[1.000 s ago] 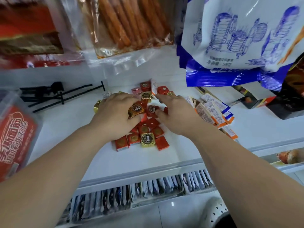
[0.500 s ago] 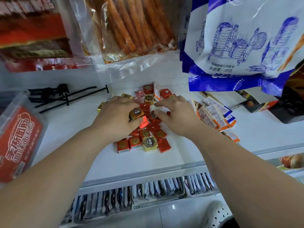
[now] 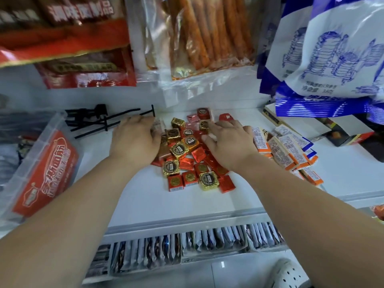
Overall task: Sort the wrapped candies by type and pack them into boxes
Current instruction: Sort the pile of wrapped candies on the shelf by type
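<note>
White shelf (image 3: 145, 204) holds shiny red and gold square candies (image 3: 180, 150); right hand (image 3: 228, 144) lies open on them; left hand (image 3: 135, 140) touches them, grip unclear.

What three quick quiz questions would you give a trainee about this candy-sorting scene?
1. True or false: the left hand and the right hand both touch the candy pile.
2. Which wrappers lie nearest the front edge of the white shelf? A) gold and red B) green and blue C) silver only
3. Fill in: the orange-and-white packets lie to the pile's ___.

Key: 1 true; 2 A; 3 right.
</note>
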Action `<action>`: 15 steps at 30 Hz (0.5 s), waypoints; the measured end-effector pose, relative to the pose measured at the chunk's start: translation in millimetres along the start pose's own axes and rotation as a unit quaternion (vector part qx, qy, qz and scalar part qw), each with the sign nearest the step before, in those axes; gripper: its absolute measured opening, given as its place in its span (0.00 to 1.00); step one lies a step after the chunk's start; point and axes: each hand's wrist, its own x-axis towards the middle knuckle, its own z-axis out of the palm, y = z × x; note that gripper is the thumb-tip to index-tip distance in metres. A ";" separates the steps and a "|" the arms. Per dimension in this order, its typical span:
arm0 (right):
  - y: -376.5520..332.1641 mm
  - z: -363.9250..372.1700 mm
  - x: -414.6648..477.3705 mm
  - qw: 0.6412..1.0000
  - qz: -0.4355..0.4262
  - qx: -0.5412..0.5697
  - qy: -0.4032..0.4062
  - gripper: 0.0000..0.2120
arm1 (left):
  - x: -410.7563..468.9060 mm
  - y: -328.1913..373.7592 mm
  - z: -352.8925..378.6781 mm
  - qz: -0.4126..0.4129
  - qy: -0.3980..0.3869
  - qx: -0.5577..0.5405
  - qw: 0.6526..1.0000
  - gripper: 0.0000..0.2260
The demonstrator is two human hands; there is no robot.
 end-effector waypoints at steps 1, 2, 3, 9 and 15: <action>0.6 0.1 -4.7 1.000 -0.005 0.008 0.017 0.24 | 0.2 -3.6 0.9 0.004 -0.024 -0.013 1.000 0.16; 1.7 1.0 -9.2 0.999 -0.014 0.015 0.043 0.21 | -0.2 -6.4 2.4 0.013 -0.044 -0.031 0.998 0.17; 2.8 1.9 -13.3 0.997 -0.023 0.021 0.069 0.18 | -1.3 -8.0 3.3 0.019 -0.057 -0.046 0.997 0.18; 8.3 -2.5 -19.0 0.988 0.027 0.111 0.108 0.10 | -4.2 -16.1 7.0 -0.002 -0.071 -0.118 0.991 0.17; 8.1 2.6 -20.1 0.977 0.038 0.156 0.137 0.10 | 1.5 0.4 -2.1 0.012 -0.174 0.026 0.984 0.18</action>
